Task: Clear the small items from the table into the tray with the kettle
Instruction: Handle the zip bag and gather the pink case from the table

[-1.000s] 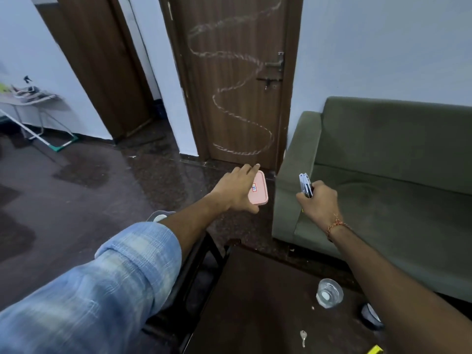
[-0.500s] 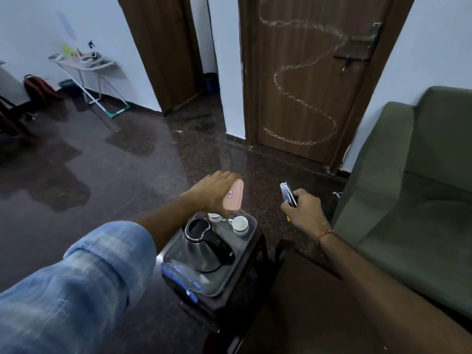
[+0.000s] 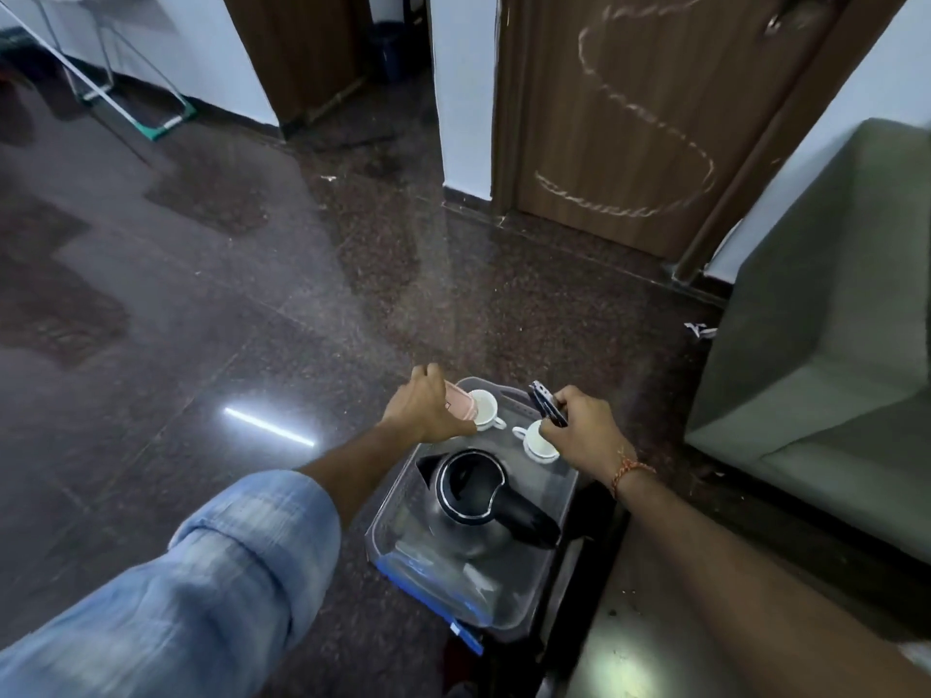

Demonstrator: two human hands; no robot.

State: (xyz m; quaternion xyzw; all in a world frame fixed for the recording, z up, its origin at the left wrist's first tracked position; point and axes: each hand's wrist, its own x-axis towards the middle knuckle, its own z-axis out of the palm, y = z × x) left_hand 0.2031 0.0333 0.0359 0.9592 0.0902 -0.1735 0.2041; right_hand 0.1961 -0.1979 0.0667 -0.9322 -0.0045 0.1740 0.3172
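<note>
A clear plastic tray (image 3: 564,501) sits on a dark stand and holds a steel kettle (image 3: 473,501) with a black handle. Two white cups (image 3: 484,408) (image 3: 538,444) stand at the tray's far end. My left hand (image 3: 428,408) grips a pink flat case (image 3: 461,403) low over the tray's far left corner, next to the first cup. My right hand (image 3: 579,430) pinches a small dark folded metal tool (image 3: 546,410) above the second cup.
A green sofa (image 3: 831,355) stands at the right. The dark table's corner (image 3: 645,637) shows at the bottom right beside the tray. A brown door (image 3: 645,103) with chalk scribbles is ahead. Polished dark floor spreads to the left.
The view has tilted down onto the tray. Both hands have come down over the tray's far end, each still holding its item.
</note>
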